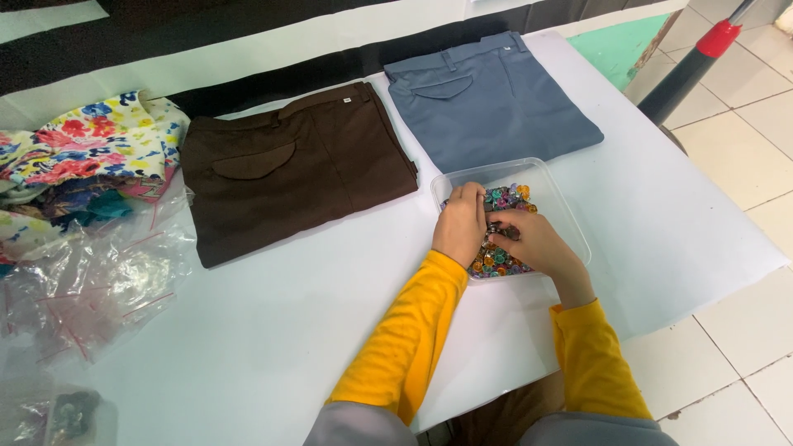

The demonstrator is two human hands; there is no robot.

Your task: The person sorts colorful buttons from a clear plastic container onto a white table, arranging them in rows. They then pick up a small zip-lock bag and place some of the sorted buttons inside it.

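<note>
Sorting by fingertip: coloured beads (505, 198) in clear tray (570, 216) near the table's (273, 330) right edge; left hand (459, 225) and right hand (535, 244) curled together, apparently pinching beads. Single pieces are best lifted; tray kept steady.

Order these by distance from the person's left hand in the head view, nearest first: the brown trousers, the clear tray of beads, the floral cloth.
From the left hand:
1. Clear tray of beads, touching, under the hand.
2. Brown trousers, to its left.
3. Floral cloth, far left edge.
</note>
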